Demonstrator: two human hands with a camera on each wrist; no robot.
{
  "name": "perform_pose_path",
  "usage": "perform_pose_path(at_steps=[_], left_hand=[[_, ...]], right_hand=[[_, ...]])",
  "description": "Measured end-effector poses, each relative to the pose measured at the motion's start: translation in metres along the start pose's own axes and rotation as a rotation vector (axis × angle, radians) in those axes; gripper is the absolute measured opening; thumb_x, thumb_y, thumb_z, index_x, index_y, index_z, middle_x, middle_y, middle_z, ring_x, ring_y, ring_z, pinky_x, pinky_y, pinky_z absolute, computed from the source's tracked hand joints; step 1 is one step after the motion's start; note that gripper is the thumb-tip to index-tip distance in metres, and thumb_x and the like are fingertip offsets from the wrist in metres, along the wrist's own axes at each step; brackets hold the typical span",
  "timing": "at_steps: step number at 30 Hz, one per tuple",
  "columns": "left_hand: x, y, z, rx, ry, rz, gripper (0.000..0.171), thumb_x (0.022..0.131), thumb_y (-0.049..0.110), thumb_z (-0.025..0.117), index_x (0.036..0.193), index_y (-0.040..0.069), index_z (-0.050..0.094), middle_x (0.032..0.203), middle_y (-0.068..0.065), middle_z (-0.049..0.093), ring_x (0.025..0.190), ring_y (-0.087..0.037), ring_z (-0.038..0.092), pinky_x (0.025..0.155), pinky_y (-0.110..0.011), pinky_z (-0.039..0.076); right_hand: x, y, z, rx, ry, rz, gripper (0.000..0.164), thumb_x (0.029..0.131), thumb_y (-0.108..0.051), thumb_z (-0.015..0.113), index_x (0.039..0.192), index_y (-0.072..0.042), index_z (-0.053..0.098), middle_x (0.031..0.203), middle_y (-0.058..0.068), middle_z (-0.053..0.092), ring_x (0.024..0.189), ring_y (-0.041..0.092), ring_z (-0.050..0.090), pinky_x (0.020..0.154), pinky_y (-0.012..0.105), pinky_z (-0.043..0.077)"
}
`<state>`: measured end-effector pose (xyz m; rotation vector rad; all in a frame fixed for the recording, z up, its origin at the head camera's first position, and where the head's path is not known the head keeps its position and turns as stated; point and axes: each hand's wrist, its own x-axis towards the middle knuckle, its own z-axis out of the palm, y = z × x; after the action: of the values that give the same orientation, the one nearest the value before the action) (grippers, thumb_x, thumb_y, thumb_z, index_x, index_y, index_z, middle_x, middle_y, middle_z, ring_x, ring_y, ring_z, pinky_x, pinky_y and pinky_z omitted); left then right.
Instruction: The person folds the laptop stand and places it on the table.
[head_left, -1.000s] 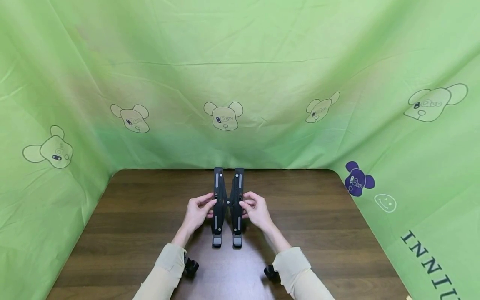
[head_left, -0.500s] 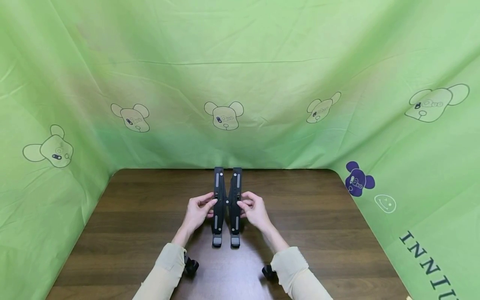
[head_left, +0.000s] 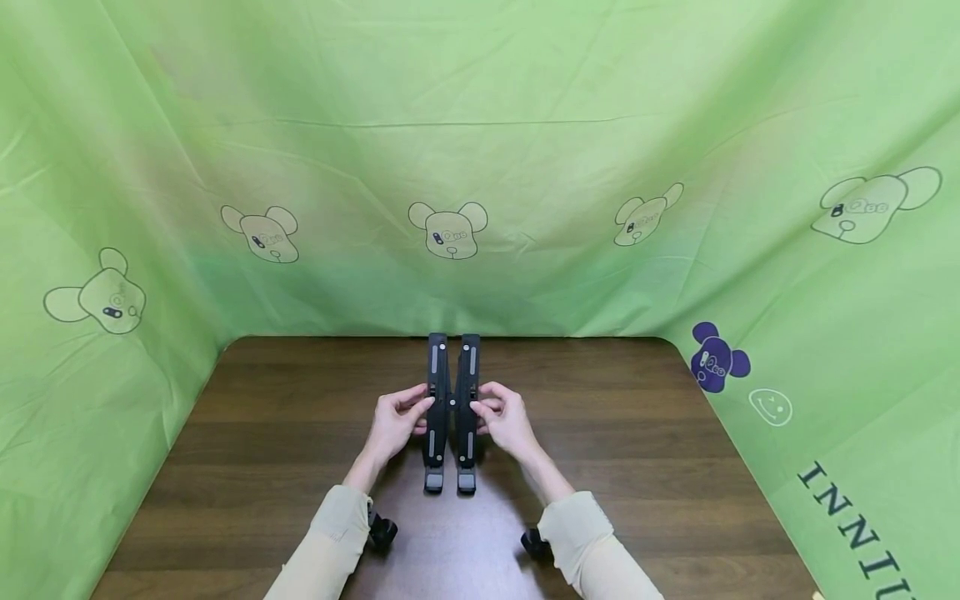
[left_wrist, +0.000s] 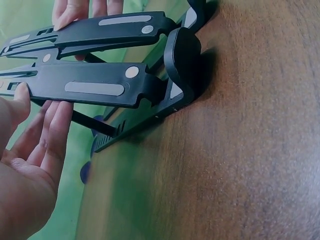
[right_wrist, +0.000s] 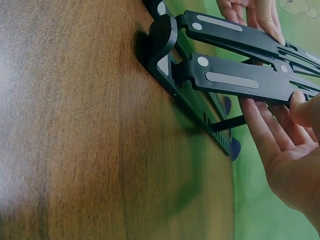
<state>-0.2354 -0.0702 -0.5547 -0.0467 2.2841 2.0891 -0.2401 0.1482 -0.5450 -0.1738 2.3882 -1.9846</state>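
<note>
A black folding laptop stand (head_left: 437, 425) with grey pads stands on the table at its far edge, its two long arms nearly parallel and joined at a middle pivot. My left hand (head_left: 393, 423) pinches the left arm near its middle, thumb on top and fingers beneath. On the opposite side my right hand (head_left: 508, 421) pinches the right arm the same way. In the left wrist view the stand's upper arms (left_wrist: 100, 82) slope above notched base rails, with a strut between. Curled front lips (right_wrist: 164, 40) show in the right wrist view.
The brown wood-grain table (head_left: 615, 467) extends on both sides of the stand. A green cloth (head_left: 450, 167) with bear-head drawings hangs behind and beside it. Black wrist cameras (head_left: 382, 533) sit below each beige sleeve.
The stand's right arm has moved left toward the left arm, narrowing the gap. My right hand moved left with it; my left hand has stayed in place.
</note>
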Motion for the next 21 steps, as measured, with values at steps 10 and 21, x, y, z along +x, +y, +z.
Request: perform_pose_path(at_steps=[10,21], left_hand=[[0.002,-0.0027,-0.0001,-0.001,0.006,0.003,0.039,0.105,0.005,0.072,0.143,-0.005,0.069,0.126,-0.032,0.077,0.065,-0.007,0.071,0.067,-0.027,0.069],[0.0012,0.0006,-0.0002,0.012,-0.009,-0.008,0.04,0.105,0.006,0.073,0.144,-0.002,0.069,0.13,-0.032,0.076,0.067,-0.009,0.072,0.069,-0.031,0.07]], right_hand=[[0.0018,-0.0002,0.004,0.004,-0.015,-0.005,0.014,0.102,0.013,0.065,0.115,0.017,0.061,0.099,0.041,0.076,0.065,0.023,0.075,0.067,0.056,0.07],[0.0021,-0.0019,0.0038,-0.004,-0.03,0.002,0.016,0.102,0.013,0.064,0.117,0.018,0.06,0.098,0.042,0.076,0.065,0.023,0.075,0.068,0.058,0.07]])
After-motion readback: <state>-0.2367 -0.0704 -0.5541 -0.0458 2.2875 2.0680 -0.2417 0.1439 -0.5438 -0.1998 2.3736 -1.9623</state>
